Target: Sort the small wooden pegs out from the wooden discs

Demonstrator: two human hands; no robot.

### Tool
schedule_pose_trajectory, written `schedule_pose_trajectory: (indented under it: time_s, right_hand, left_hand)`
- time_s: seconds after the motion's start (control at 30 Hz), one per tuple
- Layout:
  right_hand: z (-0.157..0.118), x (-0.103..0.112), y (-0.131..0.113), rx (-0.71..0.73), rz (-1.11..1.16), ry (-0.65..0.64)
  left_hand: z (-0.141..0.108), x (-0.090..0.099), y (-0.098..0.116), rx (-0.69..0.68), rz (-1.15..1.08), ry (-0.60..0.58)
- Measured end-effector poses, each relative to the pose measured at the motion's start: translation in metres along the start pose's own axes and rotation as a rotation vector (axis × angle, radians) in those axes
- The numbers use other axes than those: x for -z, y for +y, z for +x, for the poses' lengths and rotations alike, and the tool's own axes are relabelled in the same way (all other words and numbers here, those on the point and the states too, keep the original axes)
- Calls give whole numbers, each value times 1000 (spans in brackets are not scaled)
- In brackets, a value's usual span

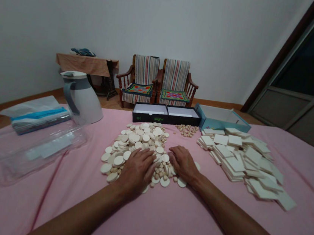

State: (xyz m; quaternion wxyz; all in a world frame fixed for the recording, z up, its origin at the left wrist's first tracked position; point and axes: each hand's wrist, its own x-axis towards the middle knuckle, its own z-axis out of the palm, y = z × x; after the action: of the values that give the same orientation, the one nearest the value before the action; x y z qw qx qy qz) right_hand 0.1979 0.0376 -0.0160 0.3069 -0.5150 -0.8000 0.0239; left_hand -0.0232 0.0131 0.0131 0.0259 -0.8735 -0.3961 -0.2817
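Observation:
My left hand (137, 170) lies palm down on the near edge of a heap of pale round wooden discs (140, 138). My right hand (184, 164) rests palm down at the heap's right side, its fingertips close to my left hand. Small round wooden pieces (161, 171) are scattered among the discs between my hands, and a small cluster of them (186, 130) lies farther back. To the right of my right hand spreads a heap of pale square tiles (243, 162). Neither hand visibly grips anything, though my palms hide what lies beneath them.
All this lies on a pink sheet (161, 224). Behind stand an open black box (165, 114) and an open blue box (219, 119). On the left are a white jug (82, 98), a clear plastic container (41, 149) and a blue-striped package (40, 120). Two striped chairs (159, 83) stand beyond.

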Motion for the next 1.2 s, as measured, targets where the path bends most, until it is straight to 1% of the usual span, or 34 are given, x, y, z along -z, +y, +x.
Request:
schedule_pose_trajectory:
  time_s: [0.13, 0.27, 0.43, 0.63, 0.73, 0.83, 0.97, 1.03, 1.1, 1.13, 1.2]
  right_hand:
    - [-5, 5, -1, 92, 71, -8]
    - [-9, 6, -3, 152, 150, -75]
    - [-6, 1, -5, 112, 166, -88]
    - [-5, 3, -17, 49, 97, -37]
    - [-1, 14, -15, 40, 56, -17]
    - [3, 36, -3, 1, 42, -21]
    - [3, 71, 19, -144, 21, -85]
    - [0, 83, 25, -204, -18, -134]
    - [-2, 87, 26, -229, -19, -148]
    - [-3, 86, 24, -223, 2, -132]
    - [-4, 78, 14, -168, 86, -84]
  left_hand:
    - [2, -3, -4, -26, -39, 61]
    - [2, -4, -3, -22, -28, 63]
    - [2, -7, -4, -30, 4, 55]
    - [3, -8, -6, -42, 19, 40]
    - [2, -6, -7, -47, 7, 45]
    - [1, -5, -8, -47, -3, 45]
    - [0, -6, -10, -62, -4, 48]
    - [-1, -8, -11, -73, -9, 58]
    - [-1, -10, -11, -81, -12, 70]
    - [-1, -10, -12, -84, -12, 76]
    - [0, -11, -12, -85, -15, 82]
